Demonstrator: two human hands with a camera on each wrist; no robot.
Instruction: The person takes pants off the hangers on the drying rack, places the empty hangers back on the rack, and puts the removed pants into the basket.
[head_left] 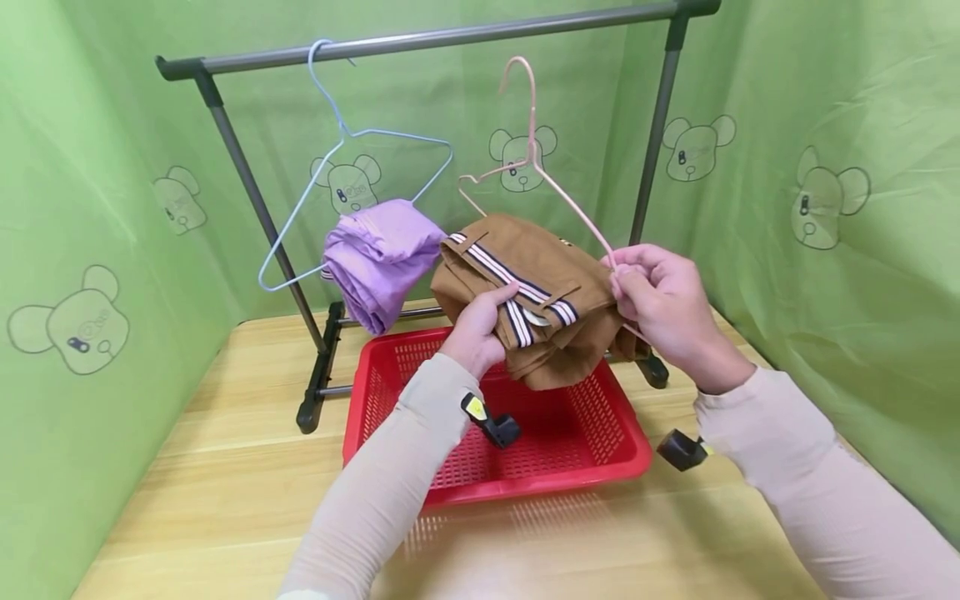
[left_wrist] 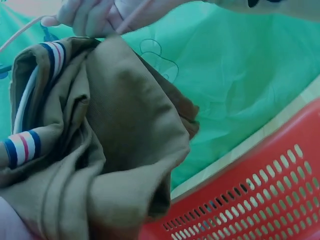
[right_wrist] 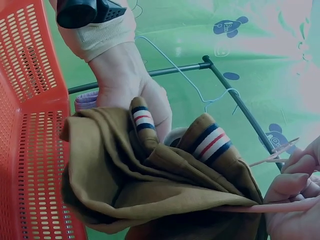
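Note:
A pair of brown trousers (head_left: 547,258) with a striped waistband is bunched in mid-air above the red basket. My left hand (head_left: 480,329) grips the waistband, thumb lying over the stripes; in the right wrist view, part of that hand (right_wrist: 120,75) is hidden behind the cloth. With my right hand (head_left: 663,304) I pinch the pink hanger (head_left: 566,200) near its lower right corner, beside the trousers. The hanger's hook points up, off the rail. Its lower bar is mostly hidden by the brown cloth (left_wrist: 135,95); a short end shows below my right hand.
A blue hanger (head_left: 296,212) with folded purple trousers (head_left: 382,250) over its bar hangs on the grey rack's rail (head_left: 450,37) at the left. The red basket (head_left: 540,479) stands on the wooden table (head_left: 225,500). Green cloth walls (head_left: 847,275) surround the table.

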